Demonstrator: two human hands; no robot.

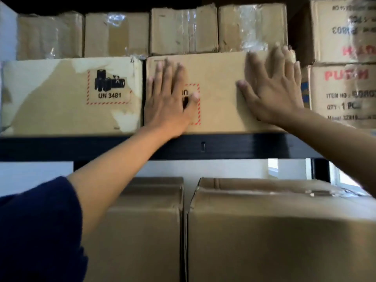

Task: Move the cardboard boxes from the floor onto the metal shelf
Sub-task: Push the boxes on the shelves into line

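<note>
A brown cardboard box [217, 94] with a red-dashed label stands on the black metal shelf [244, 145], upper level, centre. My left hand [168, 100] lies flat on its front face over the label, fingers spread. My right hand [272, 86] presses flat on the same face near the box's right top corner, fingers straight. Directly left of it stands a torn box marked UN 3481 [71, 96], almost touching.
A row of taped boxes [183, 31] lies on top of the two front boxes. Printed boxes [343, 94] are stacked at the right. On the level below stand two large boxes [274, 231], close to me. A shelf post [320, 169] rises at the right.
</note>
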